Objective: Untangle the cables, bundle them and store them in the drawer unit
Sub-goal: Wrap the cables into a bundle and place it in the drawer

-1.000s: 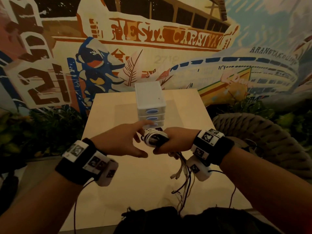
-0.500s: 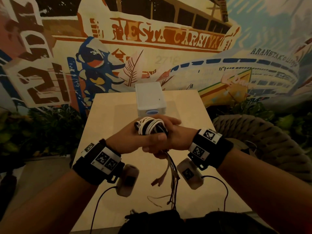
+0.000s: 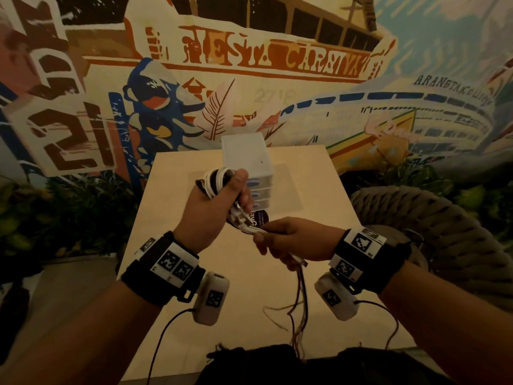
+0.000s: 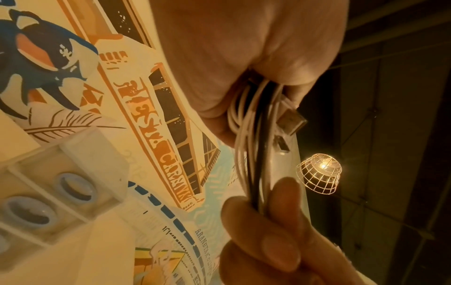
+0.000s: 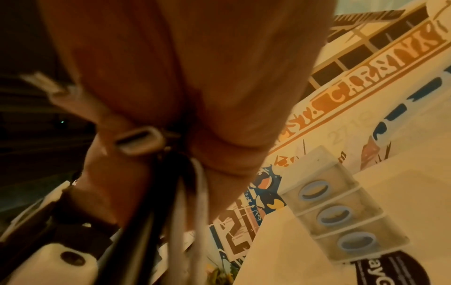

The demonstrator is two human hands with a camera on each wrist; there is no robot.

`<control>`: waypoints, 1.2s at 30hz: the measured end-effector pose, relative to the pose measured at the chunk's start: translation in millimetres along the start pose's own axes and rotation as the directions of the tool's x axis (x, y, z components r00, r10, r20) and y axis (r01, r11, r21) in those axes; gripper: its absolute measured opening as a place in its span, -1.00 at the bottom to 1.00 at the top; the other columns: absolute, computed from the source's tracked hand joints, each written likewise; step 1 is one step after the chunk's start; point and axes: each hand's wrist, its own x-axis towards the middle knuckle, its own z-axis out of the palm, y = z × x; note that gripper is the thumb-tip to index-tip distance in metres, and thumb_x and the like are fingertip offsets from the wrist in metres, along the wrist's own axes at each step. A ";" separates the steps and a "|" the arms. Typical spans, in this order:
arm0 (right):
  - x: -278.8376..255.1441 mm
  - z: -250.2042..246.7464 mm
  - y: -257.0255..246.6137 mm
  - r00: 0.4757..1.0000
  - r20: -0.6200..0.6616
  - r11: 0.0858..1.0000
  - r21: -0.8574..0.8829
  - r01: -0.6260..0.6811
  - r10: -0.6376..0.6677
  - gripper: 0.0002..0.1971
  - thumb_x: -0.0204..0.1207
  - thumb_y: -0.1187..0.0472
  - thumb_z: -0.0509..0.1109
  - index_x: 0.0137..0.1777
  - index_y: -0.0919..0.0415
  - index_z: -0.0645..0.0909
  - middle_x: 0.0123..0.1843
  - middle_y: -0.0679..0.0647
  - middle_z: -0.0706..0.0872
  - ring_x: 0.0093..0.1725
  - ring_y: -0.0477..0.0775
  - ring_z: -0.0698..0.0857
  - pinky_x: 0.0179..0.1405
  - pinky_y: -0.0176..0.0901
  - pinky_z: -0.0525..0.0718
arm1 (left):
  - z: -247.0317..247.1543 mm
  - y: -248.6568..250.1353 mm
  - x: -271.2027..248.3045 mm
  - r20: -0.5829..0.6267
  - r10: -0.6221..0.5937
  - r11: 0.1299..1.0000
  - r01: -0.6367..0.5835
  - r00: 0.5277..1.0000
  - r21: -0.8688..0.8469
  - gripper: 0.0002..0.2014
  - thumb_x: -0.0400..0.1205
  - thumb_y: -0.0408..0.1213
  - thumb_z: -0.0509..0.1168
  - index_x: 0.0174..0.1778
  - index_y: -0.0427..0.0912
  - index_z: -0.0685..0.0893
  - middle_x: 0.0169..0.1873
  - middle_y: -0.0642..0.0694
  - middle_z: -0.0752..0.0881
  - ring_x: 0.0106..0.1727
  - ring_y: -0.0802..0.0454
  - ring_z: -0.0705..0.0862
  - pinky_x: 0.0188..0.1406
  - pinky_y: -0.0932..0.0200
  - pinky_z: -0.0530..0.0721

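Note:
A coil of white and black cables is gripped in my left hand, held above the table in front of the drawer unit. In the left wrist view the cable bundle runs through my curled fingers, with USB plugs sticking out. My right hand grips the loose cable ends, which hang down toward the table's front edge. In the right wrist view the cables pass under my closed palm. The white drawer unit with blue handles stands at the table's middle back, all drawers closed.
The light wooden table stands against a painted mural wall. A dark purple round label lies just before the drawer unit. A woven rope chair is to the right. Plants fill the left side. A caged lamp glows overhead.
The coil passed from my right hand to my left hand, which lifted it up and left. My right hand slid down the cables and now holds the trailing ends.

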 end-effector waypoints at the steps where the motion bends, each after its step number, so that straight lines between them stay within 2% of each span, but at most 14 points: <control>1: -1.7 -1.3 1.6 1.000 0.000 1.000 -0.025 -0.002 0.002 -0.64 0.72 -0.15 0.28 -0.05 0.14 0.66 -0.41 -0.05 0.55 -0.44 0.10 0.56 -0.35 -0.04 0.62 | 1.1 -1.2 -1.5 -0.004 -0.003 0.999 0.004 1.000 0.040 -0.63 0.75 -0.07 0.32 -0.40 -0.03 0.64 -0.48 -0.11 0.58 -0.38 -0.19 0.60 -0.19 -0.07 0.64; 5: -4.4 -3.1 11.7 0.999 0.029 0.999 0.004 -0.037 0.037 -0.70 0.76 -0.03 0.26 0.06 0.19 0.66 -0.40 -0.02 0.56 -0.47 -0.01 0.58 -0.36 -0.19 0.65 | -4.8 -0.1 -1.7 0.008 -0.010 0.987 0.009 1.000 0.160 -0.64 0.75 -0.22 0.34 -0.42 0.00 0.71 -0.51 -0.17 0.62 -0.42 -0.23 0.61 -0.26 -0.06 0.65; 8: -1.4 0.2 17.1 0.998 0.026 0.998 0.016 -0.059 0.059 -0.70 0.81 -0.02 0.16 0.04 0.15 0.61 -0.38 -0.05 0.43 -0.47 -0.06 0.42 -0.40 -0.19 0.53 | -15.8 -1.4 -1.8 0.135 -0.025 0.934 -0.024 0.991 0.355 -0.67 0.71 -0.19 0.43 -0.37 -0.20 0.72 -0.48 -0.19 0.71 -0.44 -0.20 0.69 -0.32 0.07 0.68; 10: 1.2 2.6 17.2 0.997 0.022 0.996 0.029 -0.079 0.078 -0.67 0.83 -0.02 0.12 0.00 0.18 0.56 -0.40 -0.04 0.41 -0.49 -0.06 0.36 -0.46 -0.21 0.45 | -16.6 -1.7 -4.8 0.218 -0.052 0.862 -0.066 0.974 0.502 -0.72 0.68 -0.17 0.48 -0.38 0.01 0.70 -0.47 0.04 0.71 -0.42 0.07 0.68 -0.29 0.27 0.63; 13: 3.1 3.1 15.3 0.997 -0.005 0.997 0.016 -0.076 0.076 -0.64 0.83 -0.02 0.09 -0.03 0.21 0.56 -0.45 -0.04 0.43 -0.53 -0.06 0.38 -0.49 -0.23 0.45 | -15.2 -0.9 -6.4 0.326 -0.052 0.716 -0.193 0.944 0.671 -0.67 0.63 -0.06 0.50 -0.40 0.23 0.55 -0.43 0.23 0.64 -0.37 0.23 0.63 -0.33 0.45 0.46; 16: 6.3 2.4 14.4 0.995 -0.030 0.995 0.013 -0.098 0.098 -0.63 0.83 -0.01 0.09 -0.04 0.21 0.56 -0.42 0.00 0.43 -0.54 -0.06 0.38 -0.50 -0.22 0.45 | -20.7 -2.2 -5.0 0.410 -0.062 0.575 -0.303 0.910 0.760 -0.69 0.66 0.02 0.45 -0.34 0.31 0.49 -0.42 0.29 0.62 -0.31 0.35 0.62 -0.27 0.44 0.48; 19: 12.4 2.5 14.1 0.991 -0.068 0.993 0.039 -0.112 0.115 -0.61 0.82 -0.05 0.11 -0.07 0.21 0.55 -0.47 -0.01 0.43 -0.56 -0.04 0.37 -0.52 -0.19 0.43 | -23.4 -2.9 -4.2 0.427 -0.123 0.507 -0.313 0.896 0.803 -0.98 0.70 -0.06 0.40 -0.04 0.15 0.72 -0.31 0.17 0.73 -0.26 0.25 0.68 -0.24 0.13 0.69; 21: 16.8 2.8 14.2 0.989 -0.076 0.992 0.048 -0.120 0.123 -0.61 0.82 -0.05 0.11 -0.09 0.21 0.55 -0.50 -0.04 0.44 -0.58 -0.04 0.38 -0.52 -0.19 0.44 | -24.5 -5.0 -4.3 0.442 -0.124 0.452 -0.346 0.888 0.822 -0.82 0.71 -0.04 0.37 0.17 0.03 0.73 -0.18 0.12 0.78 -0.21 0.19 0.71 -0.14 0.02 0.73; 23: 19.5 3.1 14.3 0.987 -0.075 0.988 0.072 -0.136 0.141 -0.63 0.82 -0.02 0.12 -0.10 0.21 0.55 -0.53 -0.06 0.43 -0.59 -0.05 0.37 -0.52 -0.20 0.42 | -24.3 -4.7 -3.8 0.447 -0.153 0.429 -0.349 0.881 0.833 -0.76 0.71 0.03 0.35 0.20 0.02 0.71 -0.16 0.12 0.78 -0.19 0.18 0.72 -0.09 0.02 0.73; 27: 24.2 3.0 13.5 0.984 -0.049 0.975 0.154 -0.162 0.172 -0.66 0.81 0.08 0.12 -0.13 0.24 0.54 -0.52 -0.04 0.36 -0.59 -0.05 0.28 -0.51 -0.19 0.32 | -25.3 -4.3 -1.3 0.426 -0.335 0.395 -0.285 0.840 0.873 -0.76 0.71 0.06 0.34 0.16 0.04 0.75 -0.26 0.13 0.79 -0.25 0.24 0.73 -0.11 0.18 0.71; 29: 26.7 2.3 13.0 0.979 -0.026 0.950 0.248 -0.191 0.204 -0.60 0.79 0.00 0.08 -0.15 0.24 0.53 -0.49 -0.02 0.27 -0.54 -0.03 0.18 -0.49 -0.18 0.18 | -23.9 -4.8 -0.6 0.426 -0.420 0.374 -0.275 0.801 0.886 -0.97 0.71 -0.05 0.37 -0.02 0.21 0.71 -0.31 0.16 0.77 -0.31 0.28 0.73 -0.20 0.27 0.69; 31: 29.1 0.0 12.5 0.974 -0.002 0.921 0.326 -0.212 0.225 -0.51 0.75 -0.12 0.03 -0.18 0.24 0.54 -0.46 -0.01 0.22 -0.51 -0.03 0.12 -0.46 -0.16 0.11 | -19.4 -4.5 -0.4 0.436 -0.459 0.388 -0.267 0.775 0.882 -0.74 0.72 -0.16 0.36 -0.18 0.35 0.55 -0.38 0.24 0.70 -0.39 0.37 0.70 -0.33 0.48 0.58; 34: 30.4 -2.1 10.5 0.973 0.041 0.912 0.341 -0.227 0.227 -0.25 0.63 -0.47 -0.03 -0.15 0.25 0.57 -0.45 0.00 0.23 -0.52 -0.03 0.11 -0.51 -0.22 0.14 | -15.4 -1.5 1.8 0.422 -0.498 0.368 -0.256 0.757 0.894 -0.79 0.72 -0.17 0.36 -0.14 0.30 0.62 -0.38 0.24 0.70 -0.42 0.43 0.69 -0.37 0.53 0.54; 36: 29.4 -2.2 8.4 0.975 0.067 0.931 0.289 -0.223 0.213 -0.09 0.38 -0.69 -0.07 -0.15 0.22 0.58 -0.44 0.00 0.24 -0.50 -0.01 0.11 -0.50 -0.21 0.17 | -12.8 -0.4 2.9 0.427 -0.542 0.364 -0.256 0.723 0.895 -0.91 0.69 -0.12 0.42 -0.05 0.23 0.69 -0.35 0.18 0.75 -0.41 0.35 0.71 -0.34 0.49 0.57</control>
